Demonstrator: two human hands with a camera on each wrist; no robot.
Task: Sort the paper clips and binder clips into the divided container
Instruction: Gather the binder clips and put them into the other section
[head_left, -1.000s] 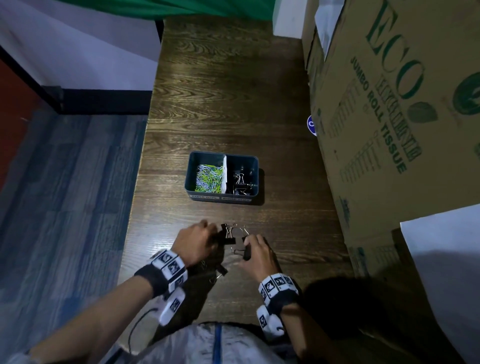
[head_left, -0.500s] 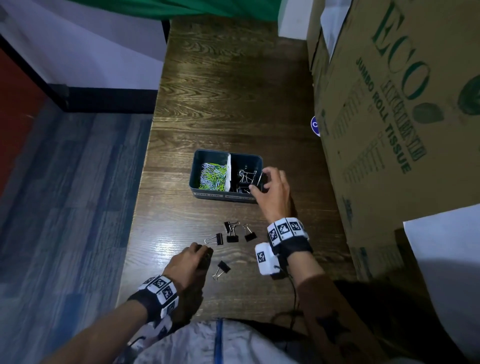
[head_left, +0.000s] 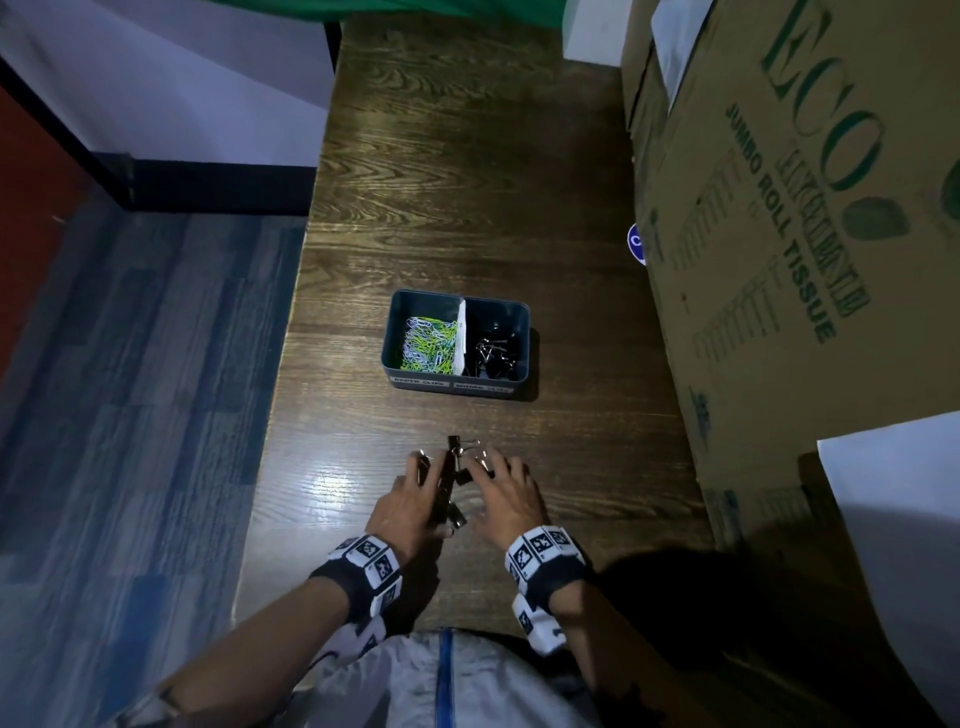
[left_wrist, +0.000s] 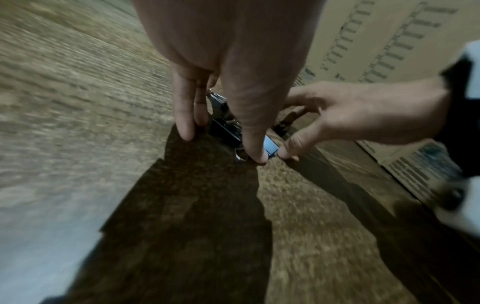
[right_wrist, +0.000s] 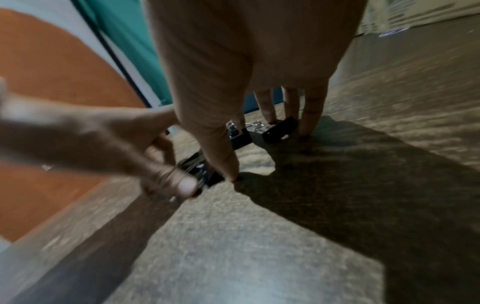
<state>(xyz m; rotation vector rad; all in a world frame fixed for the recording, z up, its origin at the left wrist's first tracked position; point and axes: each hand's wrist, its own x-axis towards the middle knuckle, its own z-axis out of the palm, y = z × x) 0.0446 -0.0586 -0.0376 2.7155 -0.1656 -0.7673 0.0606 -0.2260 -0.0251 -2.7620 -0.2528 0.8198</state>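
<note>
Black binder clips (head_left: 453, 470) with silver wire handles sit loose on the table (head_left: 467, 182), bunched between the two hands near its front edge. The head view only gives a dark little cluster there, one clip poking out past the fingertips toward the container (head_left: 457, 387). The wrist cams tell more. From the left wrist, the left hand (left_wrist: 228, 61) has straight fingers pointing down with tips on the wood, clips (left_wrist: 224, 127) wedged between fingers and thumb, so not really wrapped around anything. The right hand (left_wrist: 350, 115) comes in from the side, fingers spread and slightly bent, thumb tip touching down beside a clip. From the right wrist you get two clips (right_wrist: 279, 129) lying flat under the right hand (right_wrist: 254, 51), fingertips planted around them, and the left hand (right_wrist: 103, 144) is blurry but its thumb presses on another clip at the table. Whether either hand truly pinches one, can't tell, looks more like corralling.

Farther back sits the teal container, split by a white divider: green and white paper clips (head_left: 428, 345) on the left, black binder clips on the right, two labels on the front wall too blurry to read. A cardboard box (head_left: 805, 234) printed ECO runs along the right side.
</note>
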